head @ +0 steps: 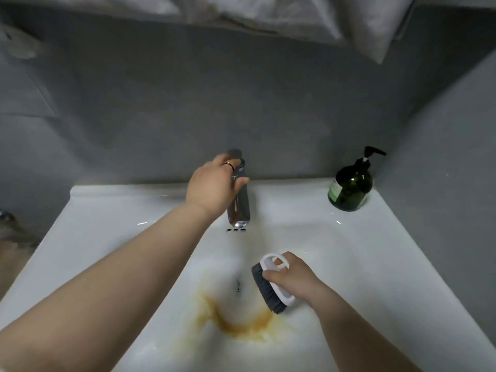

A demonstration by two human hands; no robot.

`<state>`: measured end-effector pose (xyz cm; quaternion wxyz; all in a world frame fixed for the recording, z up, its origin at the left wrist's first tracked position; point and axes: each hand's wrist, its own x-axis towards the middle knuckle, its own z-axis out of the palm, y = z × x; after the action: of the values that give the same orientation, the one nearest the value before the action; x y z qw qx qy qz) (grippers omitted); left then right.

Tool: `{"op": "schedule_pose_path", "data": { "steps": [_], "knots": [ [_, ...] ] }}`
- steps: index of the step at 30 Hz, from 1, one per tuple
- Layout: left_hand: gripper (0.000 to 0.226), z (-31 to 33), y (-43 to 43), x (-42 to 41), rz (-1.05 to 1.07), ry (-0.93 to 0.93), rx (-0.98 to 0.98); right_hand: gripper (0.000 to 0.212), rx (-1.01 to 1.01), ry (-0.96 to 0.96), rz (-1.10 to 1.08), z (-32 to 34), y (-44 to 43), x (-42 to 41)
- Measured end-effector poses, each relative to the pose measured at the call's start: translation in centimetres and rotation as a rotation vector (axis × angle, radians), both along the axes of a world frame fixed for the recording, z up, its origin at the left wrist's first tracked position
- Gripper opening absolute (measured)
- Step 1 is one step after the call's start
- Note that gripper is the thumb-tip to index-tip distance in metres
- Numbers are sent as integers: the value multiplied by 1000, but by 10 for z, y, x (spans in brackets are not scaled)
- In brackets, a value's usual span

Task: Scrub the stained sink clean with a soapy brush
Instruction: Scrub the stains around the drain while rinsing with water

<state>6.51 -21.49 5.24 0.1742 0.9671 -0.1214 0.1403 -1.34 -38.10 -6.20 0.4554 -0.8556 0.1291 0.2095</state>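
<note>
A white sink (375, 264) fills the lower view, with a brown-yellow stain (241, 324) curving across the bowl just in front of the drain (237, 287). My right hand (295, 277) grips a scrub brush (271, 288) by its white loop handle; its dark grey bristles face left and hang over the bowl right of the drain. My left hand (214, 183) reaches to the back of the sink, with its fingers wrapped over the lever of the chrome faucet (239, 210). No water shows at the spout.
A dark green soap pump bottle (350, 186) stands on the sink's back right corner. Grey walls close in behind and on the right. Pale cloth hangs along the top of the view.
</note>
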Motion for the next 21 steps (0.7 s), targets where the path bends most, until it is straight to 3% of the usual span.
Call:
{"op": "schedule_pose_path", "data": {
  "steps": [8, 21],
  "knots": [
    [41, 17, -9, 22, -15, -11, 498, 39, 14, 18, -25, -4, 4, -6],
    [37, 26, -7, 42, -46, 5, 529, 37, 128, 24, -77, -4, 11, 5]
  ]
}}
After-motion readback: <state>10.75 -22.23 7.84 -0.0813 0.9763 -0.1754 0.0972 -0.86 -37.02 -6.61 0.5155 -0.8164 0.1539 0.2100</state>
